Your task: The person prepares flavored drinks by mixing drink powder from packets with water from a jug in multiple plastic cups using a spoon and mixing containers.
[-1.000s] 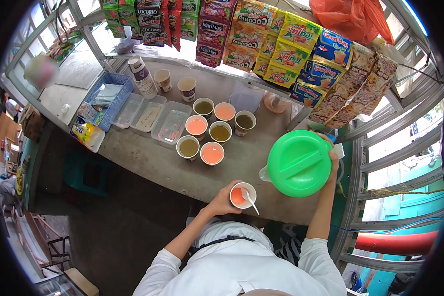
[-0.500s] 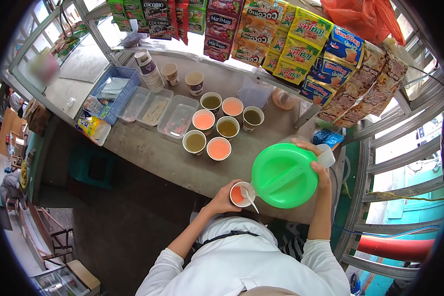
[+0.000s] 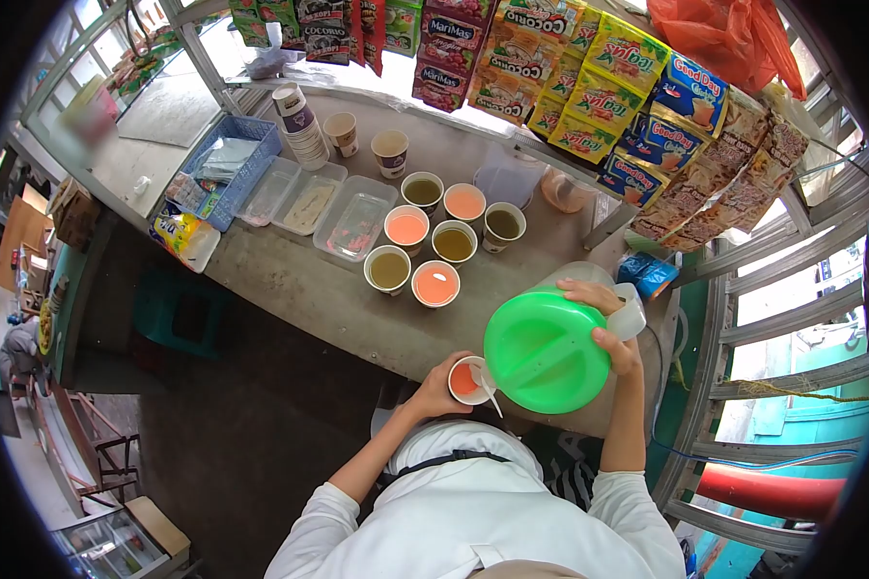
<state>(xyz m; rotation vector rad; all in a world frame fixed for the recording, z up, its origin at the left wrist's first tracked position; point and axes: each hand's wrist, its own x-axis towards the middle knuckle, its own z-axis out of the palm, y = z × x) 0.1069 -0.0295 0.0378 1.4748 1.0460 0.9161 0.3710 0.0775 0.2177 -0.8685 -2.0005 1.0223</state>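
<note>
Seven filled cups (image 3: 454,243), four dark green and three orange, stand clustered on a grey counter (image 3: 309,299) in the head view. Nearer the person, the left hand (image 3: 438,390) is wrapped around a paper cup (image 3: 464,382) of orange drink, a white spoon (image 3: 490,388) leaning over its rim. The right hand (image 3: 610,324) grips a green-lidded pitcher (image 3: 546,353) by its handle side, its front edge right at that paper cup; whether liquid is flowing seems too hard to tell. Behind and left of the cluster are clear trays (image 3: 355,220), a blue basket (image 3: 230,198) and a cup stack (image 3: 301,130). Colourful sachets (image 3: 594,106) hang above.
</note>
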